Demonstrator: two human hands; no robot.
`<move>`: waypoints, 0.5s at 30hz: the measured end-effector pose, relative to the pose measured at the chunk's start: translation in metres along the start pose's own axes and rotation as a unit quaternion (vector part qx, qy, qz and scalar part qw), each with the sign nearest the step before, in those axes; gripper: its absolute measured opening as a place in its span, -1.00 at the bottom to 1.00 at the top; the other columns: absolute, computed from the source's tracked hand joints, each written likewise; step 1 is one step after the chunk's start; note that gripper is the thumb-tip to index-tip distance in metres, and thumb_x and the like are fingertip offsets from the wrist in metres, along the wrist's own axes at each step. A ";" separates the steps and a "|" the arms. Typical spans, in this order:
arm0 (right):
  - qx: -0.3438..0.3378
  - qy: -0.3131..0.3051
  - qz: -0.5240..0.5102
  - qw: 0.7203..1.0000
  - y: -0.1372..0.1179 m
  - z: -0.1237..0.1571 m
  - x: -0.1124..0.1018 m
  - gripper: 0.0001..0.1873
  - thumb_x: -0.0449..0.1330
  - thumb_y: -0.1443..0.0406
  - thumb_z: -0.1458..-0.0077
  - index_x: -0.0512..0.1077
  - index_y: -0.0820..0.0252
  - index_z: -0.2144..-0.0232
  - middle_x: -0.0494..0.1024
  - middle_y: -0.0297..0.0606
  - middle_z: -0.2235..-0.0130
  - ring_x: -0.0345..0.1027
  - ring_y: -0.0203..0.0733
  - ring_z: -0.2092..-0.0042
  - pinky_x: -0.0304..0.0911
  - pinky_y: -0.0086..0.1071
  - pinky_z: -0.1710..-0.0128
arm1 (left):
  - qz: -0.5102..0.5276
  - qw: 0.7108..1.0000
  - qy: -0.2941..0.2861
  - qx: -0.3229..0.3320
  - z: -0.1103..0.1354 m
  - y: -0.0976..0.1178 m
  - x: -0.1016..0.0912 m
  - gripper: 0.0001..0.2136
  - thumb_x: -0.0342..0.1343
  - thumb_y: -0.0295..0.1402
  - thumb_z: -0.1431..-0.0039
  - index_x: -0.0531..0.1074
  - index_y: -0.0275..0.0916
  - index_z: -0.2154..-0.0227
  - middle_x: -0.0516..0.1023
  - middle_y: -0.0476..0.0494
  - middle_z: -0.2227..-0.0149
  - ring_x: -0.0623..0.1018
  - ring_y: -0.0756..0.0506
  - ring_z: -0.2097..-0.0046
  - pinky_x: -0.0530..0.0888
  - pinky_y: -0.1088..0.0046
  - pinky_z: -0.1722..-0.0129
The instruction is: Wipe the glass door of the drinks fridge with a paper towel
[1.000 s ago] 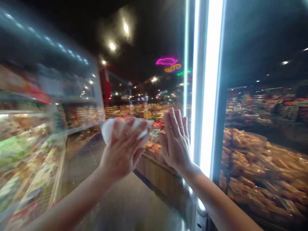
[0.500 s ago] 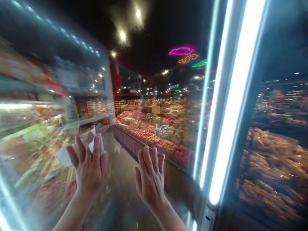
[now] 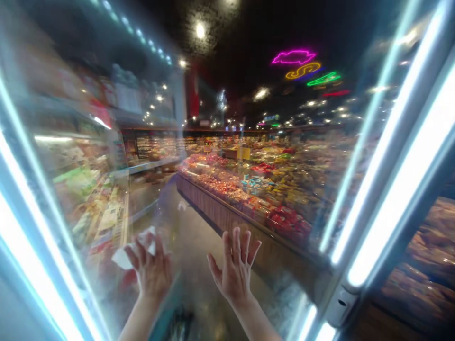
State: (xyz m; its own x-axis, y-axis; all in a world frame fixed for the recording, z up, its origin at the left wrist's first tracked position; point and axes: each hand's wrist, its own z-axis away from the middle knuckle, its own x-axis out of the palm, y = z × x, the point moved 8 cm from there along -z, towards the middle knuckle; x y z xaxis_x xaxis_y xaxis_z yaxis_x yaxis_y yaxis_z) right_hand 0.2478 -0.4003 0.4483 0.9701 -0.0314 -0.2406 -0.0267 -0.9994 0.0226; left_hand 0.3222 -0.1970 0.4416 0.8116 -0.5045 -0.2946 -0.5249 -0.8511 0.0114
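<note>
My left hand (image 3: 153, 267) is stretched forward with a crumpled white cloth (image 3: 131, 255) under its fingers. The cloth, or perhaps a paper wipe, sticks out past the fingertips on the left; the palm side is hidden. Both hands seem to lie against a clear glass pane (image 3: 199, 279), which shows faint reflections and a hazy smear. To the right, my right hand (image 3: 237, 265) is flat with its fingers spread, and nothing shows in it. Whether its whole palm touches the glass I cannot tell.
Bright light tubes (image 3: 401, 189) run along the right side, with more tubes (image 3: 31, 237) on the left. Beyond the glass is a long wooden-sided display (image 3: 209, 199) heaped with packaged goods. Stocked shelves (image 3: 85, 189) appear at left, neon signs (image 3: 304, 70) above.
My view has turned, so the right light tubes sit farther right and the left tubes show more. Both hands appear lower and farther right. My right hand's fingers have spread wider.
</note>
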 end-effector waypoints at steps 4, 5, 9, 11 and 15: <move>0.017 0.012 0.007 1.000 0.009 -0.002 -0.005 -0.03 0.18 0.09 -0.28 -0.26 0.27 -0.48 -0.27 0.04 -0.50 -0.50 0.27 -0.51 -0.19 0.50 -0.34 | 0.027 0.998 -0.028 0.056 0.034 -0.001 0.010 -0.25 0.02 -0.44 -0.27 -0.15 0.09 -0.44 0.24 -0.15 -0.41 -0.16 -0.24 -0.51 -0.19 -0.18 -0.47; 0.019 0.009 0.008 1.000 0.010 -0.002 -0.005 -0.03 0.18 0.07 -0.29 -0.26 0.26 -0.48 -0.28 0.04 -0.50 -0.50 0.27 -0.51 -0.17 0.50 -0.33 | 0.020 0.999 -0.023 0.022 0.035 -0.018 0.007 -0.25 0.00 -0.44 -0.28 -0.18 0.02 -0.45 0.18 -0.23 -0.42 -0.19 -0.30 -0.51 -0.17 -0.28 -0.44; 0.011 -0.005 0.009 1.000 -0.002 0.007 -0.003 -0.02 0.19 0.03 -0.27 -0.24 0.20 -0.48 -0.34 -0.02 -0.51 -0.52 0.26 -0.51 -0.21 0.50 -0.34 | 0.002 0.993 -0.006 -0.120 0.039 -0.069 -0.003 -0.25 -0.10 -0.42 -0.33 -0.34 -0.21 -0.46 -0.15 -0.44 -0.50 -0.26 -0.44 -0.50 -0.15 -0.46 -0.37; -0.005 -0.012 0.008 1.000 -0.016 0.014 0.002 -0.02 0.21 0.05 -0.27 -0.24 0.18 -0.48 -0.35 -0.05 -0.51 -0.53 0.25 -0.51 -0.26 0.48 -0.36 | 0.008 0.992 -0.021 -0.121 0.051 -0.062 0.001 -0.25 -0.07 -0.41 -0.32 -0.33 -0.21 -0.46 -0.13 -0.44 -0.49 -0.26 -0.44 -0.50 -0.14 -0.44 -0.38; -0.016 -0.017 0.004 1.000 -0.037 0.026 0.010 -0.02 0.24 0.09 -0.24 -0.20 0.13 -0.48 -0.33 -0.07 -0.51 -0.51 0.26 -0.51 -0.23 0.49 -0.36 | 0.036 0.995 -0.057 -0.072 0.069 -0.053 0.009 -0.28 0.00 -0.40 -0.29 -0.11 0.01 -0.45 0.23 -0.25 -0.40 -0.04 -0.35 -0.50 -0.03 -0.30 -0.42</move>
State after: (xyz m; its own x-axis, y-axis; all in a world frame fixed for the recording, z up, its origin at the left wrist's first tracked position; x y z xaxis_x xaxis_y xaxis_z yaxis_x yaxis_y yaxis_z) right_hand 0.2524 -0.3645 0.4193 0.9614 -0.0395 -0.2723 -0.0255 -0.9982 0.0547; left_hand 0.3395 -0.1468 0.3720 0.7351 -0.5520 -0.3936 -0.5315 -0.8296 0.1709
